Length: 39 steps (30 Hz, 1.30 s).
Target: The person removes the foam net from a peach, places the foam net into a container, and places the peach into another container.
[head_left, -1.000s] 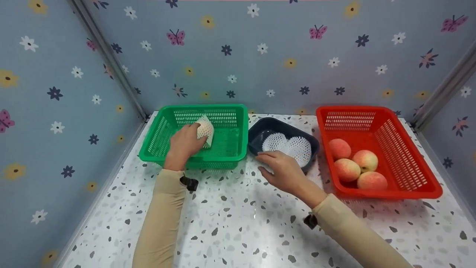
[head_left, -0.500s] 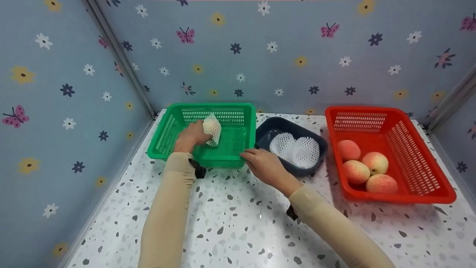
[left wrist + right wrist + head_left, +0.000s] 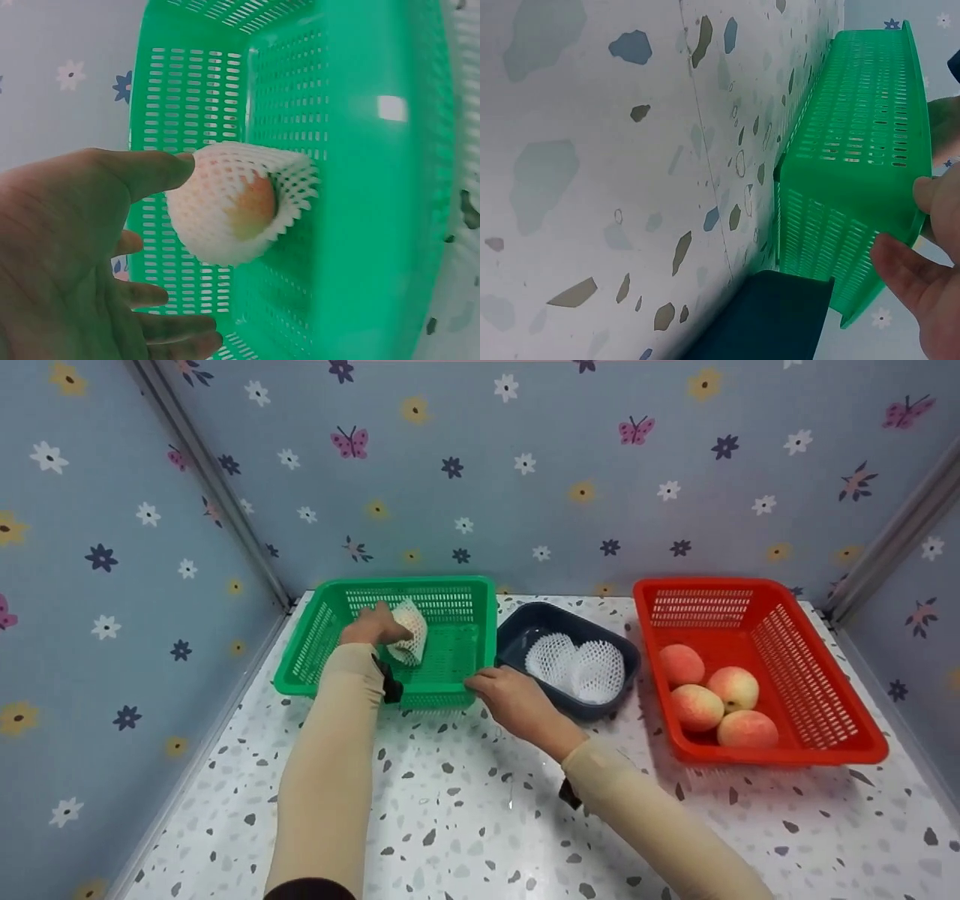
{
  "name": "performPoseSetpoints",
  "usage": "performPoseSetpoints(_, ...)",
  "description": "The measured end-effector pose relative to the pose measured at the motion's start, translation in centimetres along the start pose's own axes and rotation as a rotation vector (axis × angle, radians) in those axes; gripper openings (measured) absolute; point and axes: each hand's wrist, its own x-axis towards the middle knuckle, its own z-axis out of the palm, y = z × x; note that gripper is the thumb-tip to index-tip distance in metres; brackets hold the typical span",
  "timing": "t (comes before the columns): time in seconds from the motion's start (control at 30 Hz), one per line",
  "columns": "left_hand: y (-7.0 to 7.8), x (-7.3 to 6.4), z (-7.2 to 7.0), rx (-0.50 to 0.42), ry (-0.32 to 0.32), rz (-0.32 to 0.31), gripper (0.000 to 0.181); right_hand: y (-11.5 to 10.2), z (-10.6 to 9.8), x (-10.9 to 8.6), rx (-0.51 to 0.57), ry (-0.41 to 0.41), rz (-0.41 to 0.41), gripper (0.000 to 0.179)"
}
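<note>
A peach point(image 3: 251, 206) in a white foam net point(image 3: 409, 634) lies inside the green basket point(image 3: 450, 688) at the left. My left hand point(image 3: 370, 625) is over the basket beside it. In the left wrist view, the thumb tip overlaps the net's edge, and the other fingers are stretched out, apart from the peach. Whether the thumb touches the net is not clear. My right hand point(image 3: 521, 709) grips the basket's front right corner, thumb and fingertips at the rim, as the right wrist view shows.
A dark blue tray point(image 3: 531, 622) with white foam nets point(image 3: 596, 671) stands right of the green basket. Farther right, a red basket point(image 3: 795, 754) holds several bare peaches point(image 3: 733, 688). Flower-patterned walls point(image 3: 450, 510) enclose the speckled table point(image 3: 465, 825) at the back and sides.
My right hand has moved left from in front of the dark tray to the green basket's corner. My left hand has drawn slightly away from the netted peach, which stays in the basket.
</note>
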Motion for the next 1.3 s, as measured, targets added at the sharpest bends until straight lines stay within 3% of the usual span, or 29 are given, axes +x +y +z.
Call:
performPoseSetpoints(0.2,0.9,1.1,-1.2,0.032,-0.033,-0.048,0.088,0.0,0.2,0.3,-0.003,-0.016,-0.002,0.021)
performPoseSetpoints(0.43,0.9,2.6,-1.2,0.015,-0.038,-0.067,0.092,-0.1,0.5,0.4,0.032,-0.003,0.000,0.021)
performPoseSetpoints(0.63,-0.3,3.1,-0.6,-0.022,-0.018,-0.060,0.097,-0.3,0.6,0.4,0.033,0.001,0.000,0.021)
performPoseSetpoints(0.83,-1.1,5.1,0.7,0.008,-0.070,-0.051,0.100,-0.1,0.3,0.3,0.067,-0.001,0.011,0.020)
performPoseSetpoints(1.07,-0.8,6.4,2.1,-0.175,-0.075,-0.023,0.114,0.3,0.3,-0.2,0.097,0.005,0.010,0.021)
performPoseSetpoints(1.3,0.7,6.7,1.9,-0.088,-0.040,-0.009,0.106,1.1,0.0,-0.2,0.099,0.011,0.014,0.022)
